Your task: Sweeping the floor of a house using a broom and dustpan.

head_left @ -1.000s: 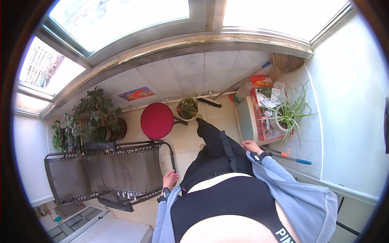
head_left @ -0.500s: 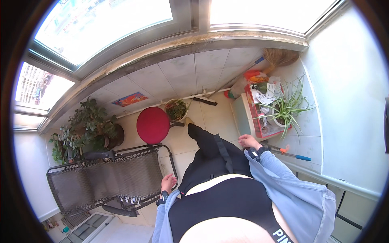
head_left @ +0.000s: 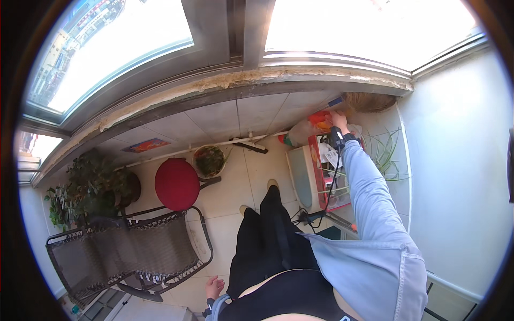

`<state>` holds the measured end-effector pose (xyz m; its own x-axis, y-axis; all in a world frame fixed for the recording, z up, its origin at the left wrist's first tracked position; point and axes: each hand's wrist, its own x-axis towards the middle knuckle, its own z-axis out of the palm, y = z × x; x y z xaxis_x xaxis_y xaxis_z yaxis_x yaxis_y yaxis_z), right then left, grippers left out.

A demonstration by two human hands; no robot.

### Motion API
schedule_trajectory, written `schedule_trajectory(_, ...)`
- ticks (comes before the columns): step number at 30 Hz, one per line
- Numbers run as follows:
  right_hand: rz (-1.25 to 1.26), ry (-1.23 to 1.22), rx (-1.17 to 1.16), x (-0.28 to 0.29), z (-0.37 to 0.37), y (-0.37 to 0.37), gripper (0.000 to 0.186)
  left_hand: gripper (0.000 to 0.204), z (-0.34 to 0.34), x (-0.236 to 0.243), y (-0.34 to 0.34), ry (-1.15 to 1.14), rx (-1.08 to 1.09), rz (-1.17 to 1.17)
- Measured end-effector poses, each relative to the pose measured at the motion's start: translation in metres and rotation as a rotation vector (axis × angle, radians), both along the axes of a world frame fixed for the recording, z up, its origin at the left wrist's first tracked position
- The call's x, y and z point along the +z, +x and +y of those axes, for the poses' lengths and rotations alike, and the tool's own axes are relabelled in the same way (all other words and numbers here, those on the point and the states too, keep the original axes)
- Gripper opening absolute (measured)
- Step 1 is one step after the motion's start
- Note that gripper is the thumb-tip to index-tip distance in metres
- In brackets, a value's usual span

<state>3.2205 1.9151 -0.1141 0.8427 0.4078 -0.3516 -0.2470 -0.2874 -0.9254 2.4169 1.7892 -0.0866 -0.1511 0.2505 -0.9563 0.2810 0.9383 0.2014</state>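
Note:
My right arm in a light blue sleeve stretches forward to the far right corner. There my right hand (head_left: 338, 121) is at the red-orange plastic bag (head_left: 319, 119), near the broom (head_left: 369, 101); its fingers are partly hidden, so whether it grips anything is unclear. A dark device with a cable sits on that wrist. Beneath the forearm are a red-edged box (head_left: 316, 160) holding papers and small items, and a spider plant (head_left: 386, 158), partly covered by the sleeve. My left hand (head_left: 215, 287) hangs low by my hip, its fingers loosely bent apart and holding nothing.
On the left stand a folding lounge chair (head_left: 155, 246), a round red stool (head_left: 176, 183) and leafy potted plants (head_left: 88, 182). A smaller potted plant (head_left: 209, 160) is by the wall, with a black-headed floor tool (head_left: 250, 145) beside it. The box rests on a pale cabinet (head_left: 301, 176).
My right hand has moved from beside my hip forward to the plastic bag in the corner. My left hand stays low at my side. My view has shifted, and both feet now show.

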Motion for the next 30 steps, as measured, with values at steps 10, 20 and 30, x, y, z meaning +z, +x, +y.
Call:
schedule_trajectory(10,0.392,0.353,-0.042,-0.047,0.022,0.050,0.012,0.024,0.001,0.023,0.090,0.055,0.008,-0.002)
schedule_trajectory(20,-0.253,-0.027,0.460,-0.050,0.038,0.016,0.017,0.026,0.026,0.030,0.146,0.130,-0.163,-0.045)
schedule_trajectory(30,-0.693,-0.127,0.356,0.057,0.002,-0.009,0.015,0.026,0.035,0.024,0.152,0.084,-0.143,-0.069)
